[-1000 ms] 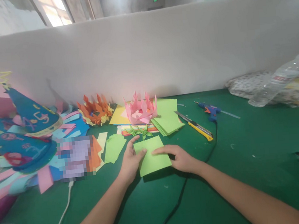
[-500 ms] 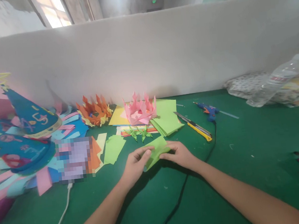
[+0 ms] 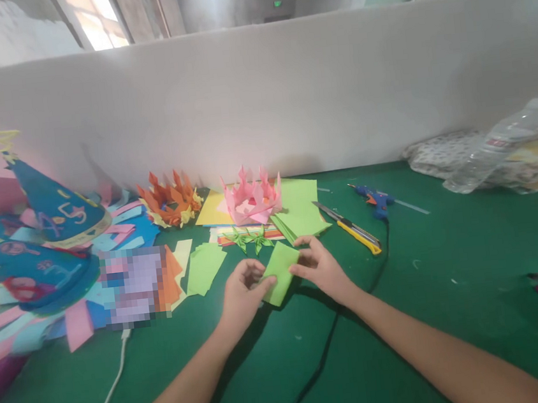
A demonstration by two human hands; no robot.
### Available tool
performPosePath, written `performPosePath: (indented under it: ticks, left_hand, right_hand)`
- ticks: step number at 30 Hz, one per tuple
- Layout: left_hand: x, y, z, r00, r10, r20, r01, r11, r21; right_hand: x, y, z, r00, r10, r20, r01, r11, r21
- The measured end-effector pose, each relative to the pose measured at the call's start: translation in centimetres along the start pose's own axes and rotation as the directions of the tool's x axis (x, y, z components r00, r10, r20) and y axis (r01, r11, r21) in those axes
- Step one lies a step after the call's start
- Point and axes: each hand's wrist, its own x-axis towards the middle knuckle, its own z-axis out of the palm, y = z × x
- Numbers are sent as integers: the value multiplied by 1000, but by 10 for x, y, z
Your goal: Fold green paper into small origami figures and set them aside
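A small folded rectangle of light green paper [image 3: 280, 274] is held tilted between my two hands over the green table. My left hand [image 3: 244, 292] grips its left edge, with the thumb on top and the fingers curled behind. On the opposite edge my right hand [image 3: 321, 268] pinches it, thumb on the near face. Just beyond lie two green folded paper leaf shapes [image 3: 250, 239] on a stack of coloured strips. Cut green paper pieces [image 3: 205, 268] lie to the left of my left hand, and larger green sheets [image 3: 301, 208] behind my right hand.
A yellow utility knife [image 3: 351, 228] and a blue glue gun [image 3: 375, 199] with a black cord lie to the right. Pink [image 3: 252, 198] and orange paper crowns [image 3: 170, 202] stand at the back. Blue paper hats [image 3: 53, 211] crowd the left; a plastic bottle [image 3: 498, 145] leans at the far right.
The green paper, partly spread out before, is now a flat, narrower folded rectangle. My right fingers have lifted and moved slightly along its right edge.
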Motion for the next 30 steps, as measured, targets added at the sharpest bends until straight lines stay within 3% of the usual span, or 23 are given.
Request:
performPosePath:
  ticks: [3, 7, 19, 30]
  left_hand:
    - [-1, 2, 2, 999, -39, -24, 35, 987, -155]
    - [-2, 0, 5, 997, -70, -25, 63, 976, -211]
    - [2, 0, 4, 996, -85, -23, 83, 993, -85]
    - [-1, 1, 5, 996, -80, -28, 77, 993, -85]
  right_hand:
    - [-2, -2, 6, 995, 78, 67, -86, 988, 131]
    - [-6, -5, 12, 975, 125, 186, -138, 989, 60]
    - [-5, -3, 12, 984, 156, 81, -147, 983, -109]
    - [-5, -4, 17, 986, 157, 52, -154, 987, -47]
